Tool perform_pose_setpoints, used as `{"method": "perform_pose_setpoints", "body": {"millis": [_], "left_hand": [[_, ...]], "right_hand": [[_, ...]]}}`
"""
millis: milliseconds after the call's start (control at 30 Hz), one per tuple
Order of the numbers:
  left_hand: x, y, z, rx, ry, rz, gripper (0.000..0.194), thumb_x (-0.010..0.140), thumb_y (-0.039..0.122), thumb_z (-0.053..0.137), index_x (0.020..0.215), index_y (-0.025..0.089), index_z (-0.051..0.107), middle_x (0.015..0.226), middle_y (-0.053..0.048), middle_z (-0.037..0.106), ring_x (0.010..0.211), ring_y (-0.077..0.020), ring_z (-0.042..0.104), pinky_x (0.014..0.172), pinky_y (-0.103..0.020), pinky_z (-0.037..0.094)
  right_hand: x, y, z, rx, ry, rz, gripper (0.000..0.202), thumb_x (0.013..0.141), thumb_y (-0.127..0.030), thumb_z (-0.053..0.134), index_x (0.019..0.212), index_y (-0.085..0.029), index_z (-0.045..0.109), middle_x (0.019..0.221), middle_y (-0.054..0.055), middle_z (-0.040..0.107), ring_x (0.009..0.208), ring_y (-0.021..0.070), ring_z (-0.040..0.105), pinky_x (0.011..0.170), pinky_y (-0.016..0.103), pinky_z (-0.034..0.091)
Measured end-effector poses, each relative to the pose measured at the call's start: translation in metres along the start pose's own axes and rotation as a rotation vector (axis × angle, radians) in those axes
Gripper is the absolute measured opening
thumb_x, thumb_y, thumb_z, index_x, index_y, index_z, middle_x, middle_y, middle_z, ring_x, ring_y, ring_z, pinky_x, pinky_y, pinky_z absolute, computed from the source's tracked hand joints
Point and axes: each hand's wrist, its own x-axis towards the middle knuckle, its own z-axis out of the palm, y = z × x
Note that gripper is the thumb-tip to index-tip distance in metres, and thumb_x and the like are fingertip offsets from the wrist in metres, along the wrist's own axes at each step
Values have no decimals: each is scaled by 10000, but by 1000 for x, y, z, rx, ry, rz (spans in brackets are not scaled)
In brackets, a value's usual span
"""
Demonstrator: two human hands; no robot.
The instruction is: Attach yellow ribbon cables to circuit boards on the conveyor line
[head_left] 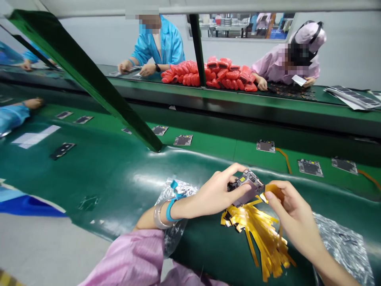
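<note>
My left hand (pixel 224 192) grips a circuit board (pixel 251 186) between thumb and fingers, tilted above the green mat. The board has a grey shield plate and a small yellow square. At the board's right edge my right hand (pixel 290 206) pinches an orange flex cable (pixel 275 190), its end close against the board; whether it is joined there I cannot tell. Below both hands lies a fanned bundle of orange flex cables (pixel 262 234) on the mat. A blue wrist strap (pixel 171 210) and a clear bangle circle my left wrist.
Several circuit boards (pixel 310 167) lie along the green belt (pixel 220 149), some with orange cables. Clear plastic bags (pixel 342 246) flank my arms. A green post (pixel 89 79) slants across the left. Beyond, two co-workers sit by red wrapped packs (pixel 208 73); a blue sleeve (pixel 13 117) reaches in left.
</note>
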Motion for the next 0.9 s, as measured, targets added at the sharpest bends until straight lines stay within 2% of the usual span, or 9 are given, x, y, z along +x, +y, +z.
{"method": "perform_pose_setpoints", "body": {"millis": [67,200,367,500,600,767,900], "left_hand": [[0,0,0,1,-5,4,282,993,416,608,1176,204,569,764,13,700,640,-130,664,552,-212,458],[-4,0,3,6,-24,12,276,996,419,599,1176,212,568,730,19,691,591,-122,629,490,-206,409],[-12,0,12,151,40,120,223,1006,341,584,1173,194,572,654,55,627,523,-98,536,494,-226,366],[-15,-3,18,244,91,250,211,1009,282,584,1189,172,579,719,42,637,569,-98,556,534,-227,395],[-16,-7,19,276,93,290,235,1023,286,569,1225,167,572,821,9,684,629,-107,603,581,-229,434],[-19,-6,17,298,51,254,265,1049,329,528,1258,172,567,909,-25,712,670,-120,622,620,-247,445],[-19,-4,17,227,35,150,250,1031,349,548,1220,187,573,788,5,667,638,-128,587,603,-259,419]], "right_hand": [[0,-2,0,7,2,-18,160,987,-419,649,1062,-278,636,889,5,669,745,165,613,641,257,508],[-1,-3,1,-58,38,-74,277,854,-385,814,1056,-285,652,819,-26,621,601,138,478,536,258,436],[-3,6,0,-149,118,-145,63,918,-255,731,913,-268,670,817,-17,590,606,132,431,564,285,376],[-4,8,-1,-155,153,-125,91,891,-188,729,928,-268,705,782,-26,543,587,125,438,550,283,363],[-5,5,-2,-162,187,-111,88,872,-190,739,919,-262,719,773,-25,524,568,121,437,520,277,358],[-5,2,-2,-213,175,-122,51,892,-214,710,910,-259,729,729,-11,555,555,138,465,516,280,390],[-2,2,0,-262,134,-169,53,926,-292,703,884,-264,719,696,-15,571,491,129,411,474,287,364]]}}
